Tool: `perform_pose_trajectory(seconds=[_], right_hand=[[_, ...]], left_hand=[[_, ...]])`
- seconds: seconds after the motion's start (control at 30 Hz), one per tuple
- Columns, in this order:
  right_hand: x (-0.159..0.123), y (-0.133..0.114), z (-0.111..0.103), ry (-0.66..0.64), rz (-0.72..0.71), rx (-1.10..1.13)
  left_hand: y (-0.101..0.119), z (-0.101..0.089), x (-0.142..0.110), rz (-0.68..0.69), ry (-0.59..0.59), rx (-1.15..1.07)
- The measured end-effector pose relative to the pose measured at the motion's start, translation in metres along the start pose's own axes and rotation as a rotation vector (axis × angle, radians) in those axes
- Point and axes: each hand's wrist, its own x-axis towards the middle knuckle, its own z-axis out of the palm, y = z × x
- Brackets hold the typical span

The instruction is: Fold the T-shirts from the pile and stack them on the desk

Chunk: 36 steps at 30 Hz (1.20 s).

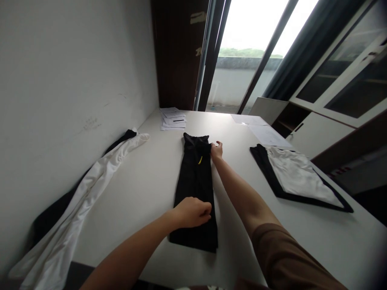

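A black garment [196, 177], folded into a long narrow strip with a small yellow mark, lies lengthwise on the white table [145, 181]. My left hand [193, 211] rests on its near part, fingers curled and pinching the fabric. My right hand [217, 150] reaches to the far end and grips the right edge of the garment's top, fingers closed on the cloth.
A white garment over a black one [87, 189] lies along the wall at the left. At the right, a white garment rests on a black one [296, 175]. A paper stack [173, 119] and loose sheets [260, 131] sit at the far side by the window.
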Motion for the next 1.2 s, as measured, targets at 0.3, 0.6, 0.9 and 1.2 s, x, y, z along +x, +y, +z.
perform_pose_trajectory(seconds=[0.3, 0.6, 0.9, 1.2], right_hand=[[-0.042, -0.013, 0.016, -0.220, -0.727, -0.667], [-0.036, -0.019, 0.062, -0.717, -0.711, -0.923], [-0.019, -0.025, 0.080, -0.676, -0.649, -0.943], [-0.055, -0.017, 0.017, -0.587, -0.819, -0.692]], left_hand=[[0.002, 0.030, 0.013, 0.131, 0.174, 0.132], [0.026, 0.043, 0.007, 0.241, 0.169, 0.171], [0.018, 0.052, 0.005, 0.329, 0.175, 0.154], [0.030, 0.017, -0.006, 0.400, 0.063, 0.206]])
